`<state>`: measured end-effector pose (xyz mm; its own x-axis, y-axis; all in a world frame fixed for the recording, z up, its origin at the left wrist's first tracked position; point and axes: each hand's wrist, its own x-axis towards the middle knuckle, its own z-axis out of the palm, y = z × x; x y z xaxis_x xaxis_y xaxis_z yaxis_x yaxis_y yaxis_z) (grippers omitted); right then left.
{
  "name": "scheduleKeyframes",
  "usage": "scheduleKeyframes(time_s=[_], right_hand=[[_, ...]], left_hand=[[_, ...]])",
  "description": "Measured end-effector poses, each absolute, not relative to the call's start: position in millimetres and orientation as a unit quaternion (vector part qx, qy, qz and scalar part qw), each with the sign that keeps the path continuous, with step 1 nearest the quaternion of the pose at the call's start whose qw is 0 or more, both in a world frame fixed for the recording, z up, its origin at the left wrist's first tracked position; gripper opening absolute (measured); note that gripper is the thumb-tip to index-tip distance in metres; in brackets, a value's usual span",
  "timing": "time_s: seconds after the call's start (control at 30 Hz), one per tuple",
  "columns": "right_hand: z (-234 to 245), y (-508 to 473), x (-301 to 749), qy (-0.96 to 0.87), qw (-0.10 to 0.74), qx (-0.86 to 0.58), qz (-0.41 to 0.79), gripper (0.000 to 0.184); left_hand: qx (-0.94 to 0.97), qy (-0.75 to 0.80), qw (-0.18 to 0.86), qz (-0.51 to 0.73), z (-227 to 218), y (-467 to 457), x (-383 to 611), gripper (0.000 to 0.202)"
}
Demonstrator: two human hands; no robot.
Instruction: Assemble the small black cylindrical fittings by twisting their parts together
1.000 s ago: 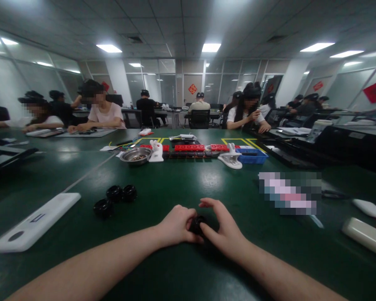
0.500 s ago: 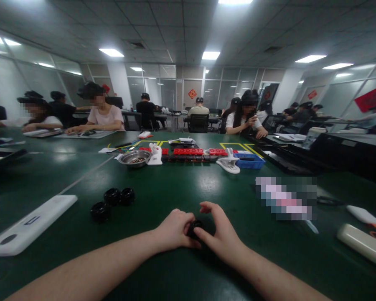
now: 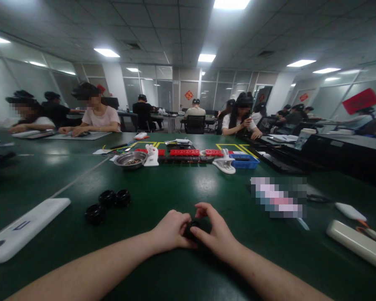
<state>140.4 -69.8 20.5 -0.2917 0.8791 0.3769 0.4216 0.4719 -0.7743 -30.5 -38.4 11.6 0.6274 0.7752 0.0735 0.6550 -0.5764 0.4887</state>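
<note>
At the near side of the green counter point(image 3: 163, 184), a small black part point(image 3: 194, 224) is located between the two hands, largely covered by the fingers. The left hand point(image 3: 171, 228) has a narrow grip: its curled fingers and thumb hold the part from the left. The right hand point(image 3: 217, 234) has a wide grip, its thumb laid on the part and its forefinger arched clear. Three black ring-shaped parts point(image 3: 107, 198) stand apart, forward and to the left.

The step in hand appears to be handling the part with one hand as clamp and the other as driver. For good results, hold firmly with the left, apply thumb pressure squarely, and avoid tilting the part. Working low over the counter should limit any drop.

Pose: the forearms point(image 3: 97, 267) converge from the lower corners. The left hand is turned back upward, knuckles forward. The right palm faces left, thumb pointing inward. Contact with the counter beneath the part cannot be confirmed.
</note>
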Motion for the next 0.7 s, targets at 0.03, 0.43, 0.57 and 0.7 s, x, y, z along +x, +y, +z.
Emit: scheduleKeyframes(time_s=[0.03, 0.43, 0.57, 0.7], right_hand=[[20.6, -69.4, 139.8, -0.758, 0.407, -0.427, 0.28, 0.042], [22.0, -70.3, 139.2, -0.746, 0.431, -0.435, 0.261, 0.037], [24.4, -72.6, 138.6, -0.767, 0.403, -0.409, 0.287, 0.041], [28.4, -72.1, 145.2, -0.777, 0.412, -0.38, 0.286, 0.047]], left_hand=[[0.877, 0.406, 0.214, 0.142, 11.9, -38.5, -30.5, 0.038], [0.883, 0.392, 0.211, 0.15, 11.5, -37.2, -31.1, 0.038], [0.882, 0.392, 0.219, 0.142, 14.6, -38.6, -30.3, 0.034], [0.879, 0.402, 0.216, 0.141, 17.5, -39.4, -29.9, 0.038]])
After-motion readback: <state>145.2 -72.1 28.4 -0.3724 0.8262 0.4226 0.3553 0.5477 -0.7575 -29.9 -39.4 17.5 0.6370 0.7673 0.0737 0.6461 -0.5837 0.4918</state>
